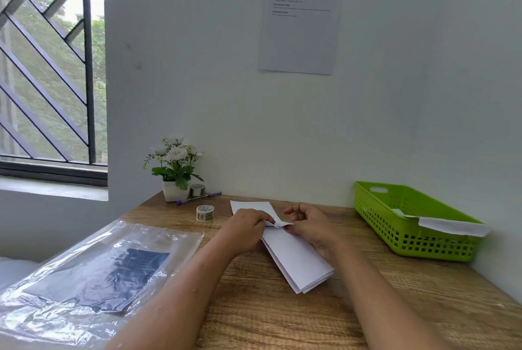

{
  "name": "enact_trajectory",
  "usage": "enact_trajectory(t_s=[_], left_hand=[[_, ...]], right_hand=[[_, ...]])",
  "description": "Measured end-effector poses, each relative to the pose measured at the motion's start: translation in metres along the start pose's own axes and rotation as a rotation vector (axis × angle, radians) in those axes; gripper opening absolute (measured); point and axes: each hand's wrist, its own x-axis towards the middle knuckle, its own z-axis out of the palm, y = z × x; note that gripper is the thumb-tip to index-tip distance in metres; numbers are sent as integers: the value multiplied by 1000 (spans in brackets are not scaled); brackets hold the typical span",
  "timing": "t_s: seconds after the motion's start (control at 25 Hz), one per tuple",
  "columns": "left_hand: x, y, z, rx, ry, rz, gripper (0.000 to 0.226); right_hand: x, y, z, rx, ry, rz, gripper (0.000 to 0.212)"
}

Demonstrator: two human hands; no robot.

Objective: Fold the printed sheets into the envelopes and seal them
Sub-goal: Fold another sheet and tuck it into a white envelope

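A folded white sheet [299, 260] lies slanted on the wooden desk [254, 304], its far end going into a white envelope [248, 205] near the wall. My left hand [245, 229] pinches the envelope's mouth from the left. On the other side, my right hand [309, 222] grips the sheet's far end and the envelope edge. The envelope's opening is hidden behind my fingers. A patterned tape roll [205, 213] stands just left of the envelope.
A green plastic basket [378, 217] with white envelopes in it sits at the right by the wall. A clear plastic sleeve [93, 273] with dark printed sheets covers the desk's left. A potted flower [175, 171], a second tape roll [197, 190] and a blue pen [199, 198] stand at the back.
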Motion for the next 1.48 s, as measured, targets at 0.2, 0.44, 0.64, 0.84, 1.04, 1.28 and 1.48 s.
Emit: enact_trajectory(t_s=[0.2,0.44,0.64,0.84,1.04,1.28,1.48], left_hand=[[0,-2,0,12,25,4,42],[1,-4,-2,61,107,-38,38],[1,-12,-3,61,108,-118,37],[2,-20,-2,52,110,-216,38],[3,-24,-1,12,121,-241,37],[4,-23,0,-14,110,-265,38],[5,-28,0,-64,133,-280,38]], right_hand=[[-3,-3,9,-3,22,-34,32],[-12,-7,2,-72,-369,79,48],[-15,-14,3,-283,-538,66,75],[-21,-21,7,-462,-684,26,109],[-22,-23,11,-879,-722,-91,118],[-23,-23,13,-871,-650,-69,104],[-30,-34,17,-960,-707,-45,116]])
